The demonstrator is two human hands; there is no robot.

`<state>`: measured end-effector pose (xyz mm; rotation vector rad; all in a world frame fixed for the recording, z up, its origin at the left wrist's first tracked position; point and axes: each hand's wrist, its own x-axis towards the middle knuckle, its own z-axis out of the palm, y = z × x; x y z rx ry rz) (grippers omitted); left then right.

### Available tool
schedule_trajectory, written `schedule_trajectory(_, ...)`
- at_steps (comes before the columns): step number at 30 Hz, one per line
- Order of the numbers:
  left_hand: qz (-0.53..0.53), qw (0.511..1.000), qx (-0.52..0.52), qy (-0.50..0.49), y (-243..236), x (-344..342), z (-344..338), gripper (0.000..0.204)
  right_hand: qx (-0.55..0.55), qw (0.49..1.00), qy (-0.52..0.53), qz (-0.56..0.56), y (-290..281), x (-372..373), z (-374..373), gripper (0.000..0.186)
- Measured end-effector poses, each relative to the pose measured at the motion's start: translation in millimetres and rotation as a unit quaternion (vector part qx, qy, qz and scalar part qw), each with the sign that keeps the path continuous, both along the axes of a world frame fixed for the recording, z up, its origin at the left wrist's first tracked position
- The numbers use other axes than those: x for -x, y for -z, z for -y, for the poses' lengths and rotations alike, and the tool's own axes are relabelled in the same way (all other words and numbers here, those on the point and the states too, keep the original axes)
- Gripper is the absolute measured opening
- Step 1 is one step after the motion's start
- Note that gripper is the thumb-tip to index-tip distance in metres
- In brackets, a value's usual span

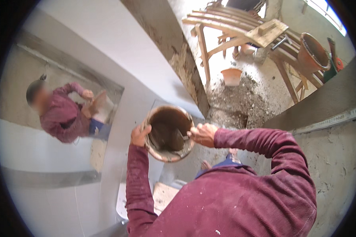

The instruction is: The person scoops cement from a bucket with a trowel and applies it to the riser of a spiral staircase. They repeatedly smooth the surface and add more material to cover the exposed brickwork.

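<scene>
"What's around you?"
"A plank counter (215, 23) well ahead; the bucket (170, 157) is raised before your torso."
"And your grip?"
"Your left hand (139, 135) clasps its rim; your right hand (203, 135) is closed, apparently round a trowel (179, 139) reaching inside."
"Risk?"
"Pressing hard against that one-sided hold could tip the bucket and spill."
</scene>
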<state>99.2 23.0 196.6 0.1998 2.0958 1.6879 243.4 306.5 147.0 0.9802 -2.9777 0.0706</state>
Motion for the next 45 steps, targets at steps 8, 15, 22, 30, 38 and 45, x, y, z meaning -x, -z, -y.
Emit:
schedule_trajectory(8,-0.041,0.995,0.083,-0.022,-34,-8,-39,0.037,0.09,0.995,0.018,0.041,12,2,13,0.05)
schedule_trajectory(15,-0.121,0.97,0.212,0.012,-19,-22,-68,0.031,0.269,0.855,0.143,0.421,4,11,-27,0.025)
schedule_trajectory(22,-0.205,0.954,0.218,0.018,-14,-36,-74,0.033,0.407,0.509,0.245,0.718,23,19,-27,0.028)
schedule_trajectory(30,-0.184,0.971,0.153,-0.003,4,-33,-59,0.034,0.595,0.352,0.133,0.71,64,-18,4,0.016)
schedule_trajectory(38,-0.073,0.997,0.008,-0.023,75,-17,-38,0.019,0.74,0.142,0.104,0.649,94,-54,25,0.033)
schedule_trajectory(45,0.051,0.997,-0.047,-0.037,153,0,-33,0.028,0.827,0.161,0.123,0.524,94,-106,1,0.053)
